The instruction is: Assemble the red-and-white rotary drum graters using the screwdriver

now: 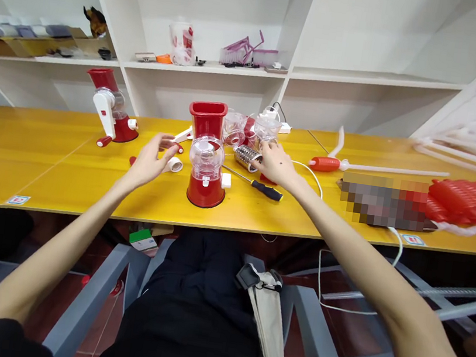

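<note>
In front of me stands an upright rotary grater body (207, 165), with a red hopper on top, a clear middle and a red base. To its left, my left hand (152, 159) is open, fingers and thumb apart, near a white and red crank handle (184, 134) and a white cylindrical part (174, 165). My right hand (278, 163) has its fingers curled at the right end of a metal grater drum (246, 157) lying on the table. Partly hidden behind that hand are clear plastic parts (267, 127). Just below it lies a screwdriver (265, 190) with a dark handle.
Another rotary grater (112, 108), with its crank fitted, stands at the left of the yellow table (65, 178). On the right are a red-handled tool (326, 164), a blurred-out device (383, 202) and a stack of red plastic parts (474, 200). White shelves (209, 68) rise behind.
</note>
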`<act>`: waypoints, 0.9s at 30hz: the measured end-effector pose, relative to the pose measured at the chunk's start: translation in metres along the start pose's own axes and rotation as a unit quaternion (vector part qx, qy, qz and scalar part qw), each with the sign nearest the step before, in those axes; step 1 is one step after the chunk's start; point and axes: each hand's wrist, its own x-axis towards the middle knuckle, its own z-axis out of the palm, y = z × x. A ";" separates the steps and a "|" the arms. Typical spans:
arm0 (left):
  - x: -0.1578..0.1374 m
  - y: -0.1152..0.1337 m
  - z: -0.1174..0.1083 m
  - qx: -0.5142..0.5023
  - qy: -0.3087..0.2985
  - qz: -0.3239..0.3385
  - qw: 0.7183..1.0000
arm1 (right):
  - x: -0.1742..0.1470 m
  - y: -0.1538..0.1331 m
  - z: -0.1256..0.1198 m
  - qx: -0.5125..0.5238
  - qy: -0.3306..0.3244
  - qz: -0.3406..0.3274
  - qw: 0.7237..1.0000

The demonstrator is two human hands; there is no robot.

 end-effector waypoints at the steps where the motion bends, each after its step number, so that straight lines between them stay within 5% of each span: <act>1: 0.000 0.009 0.003 -0.080 0.006 0.030 0.996 | 0.006 0.000 0.005 -0.012 -0.016 0.005 1.000; 4: 0.006 0.028 0.016 -0.215 -0.004 0.077 0.973 | 0.019 -0.005 0.020 -0.048 -0.053 0.015 0.997; 12: 0.032 0.031 0.030 -0.269 -0.074 0.103 0.955 | 0.026 -0.017 0.038 -0.098 -0.075 0.034 0.992; 27: 0.034 0.028 -0.012 -0.242 -0.138 0.129 0.952 | -0.007 -0.013 -0.013 0.035 0.042 -0.006 0.998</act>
